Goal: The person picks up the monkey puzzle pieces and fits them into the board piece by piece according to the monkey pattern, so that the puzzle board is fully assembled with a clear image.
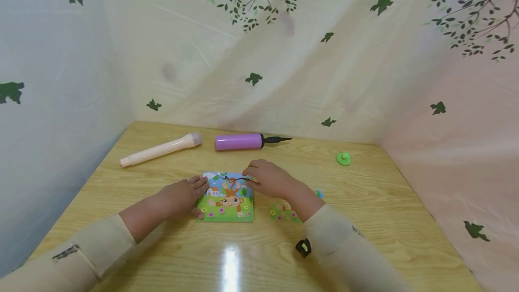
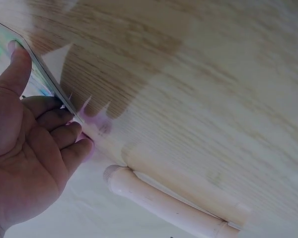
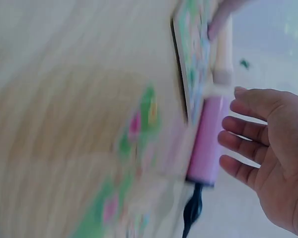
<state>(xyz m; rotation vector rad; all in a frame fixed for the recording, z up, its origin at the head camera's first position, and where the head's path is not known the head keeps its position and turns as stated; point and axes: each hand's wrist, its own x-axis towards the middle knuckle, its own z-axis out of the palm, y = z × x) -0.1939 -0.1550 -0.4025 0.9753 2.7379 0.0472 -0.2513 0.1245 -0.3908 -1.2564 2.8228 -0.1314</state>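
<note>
A square picture board (image 1: 229,193) with a hanging monkey, a house and flowers lies on the table in the head view. My left hand (image 1: 182,197) rests along its left edge, fingers extended. The left wrist view has the thumb (image 2: 17,69) over the picture near one corner and the other fingertips at the board's edge. My right hand (image 1: 269,179) hovers at the far right corner. Its fingers (image 3: 246,144) are loosely bent with nothing between them in the right wrist view. Loose flower-printed pieces (image 1: 279,213) lie right of the board, partly hidden beneath my right forearm.
Behind the board lie a pale pink tube-shaped microphone (image 1: 162,148) and a purple hand pump (image 1: 239,142) with a black nozzle. A green duck-faced toy (image 1: 343,159) sits at the back right. A small black object (image 1: 303,247) lies beside my right sleeve. Printed cloth encloses the table.
</note>
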